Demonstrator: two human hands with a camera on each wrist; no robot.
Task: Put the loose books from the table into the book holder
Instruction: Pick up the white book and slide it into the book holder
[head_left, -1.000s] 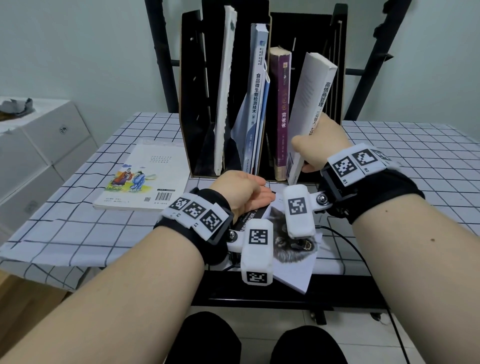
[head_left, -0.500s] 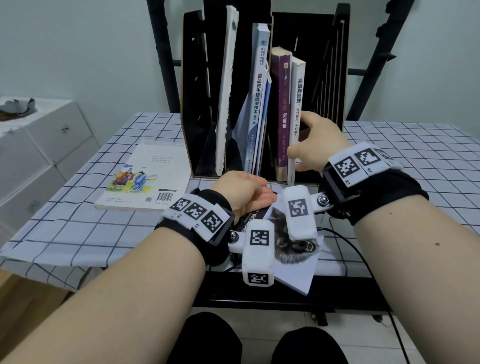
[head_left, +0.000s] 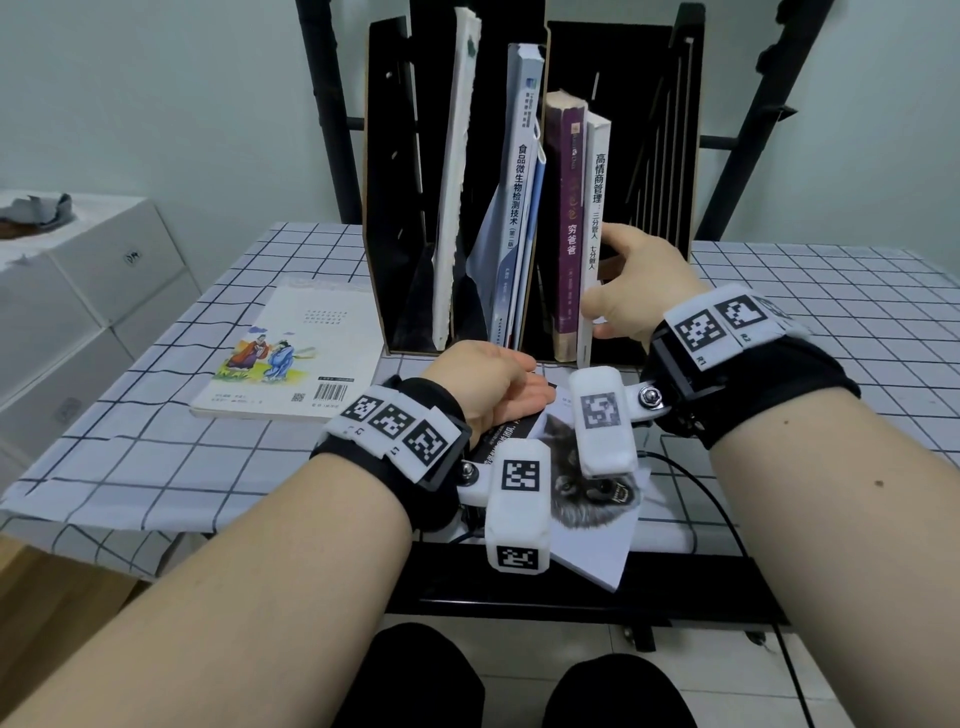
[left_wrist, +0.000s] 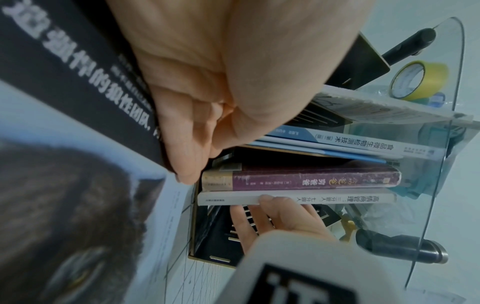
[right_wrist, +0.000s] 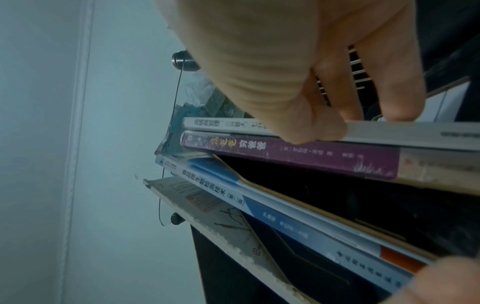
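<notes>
Right hand (head_left: 636, 288) pinches white book (head_left: 595, 223), spine "高情商管理", upright in black book holder (head_left: 395, 182) beside purple book (head_left: 569, 218) "穷爸爸". Left hand (head_left: 485, 376), fingers curled, grips wolf-cover book (head_left: 587, 499) on table (head_left: 156, 452). Picture book (head_left: 296, 353) lies left, barcode showing
</notes>
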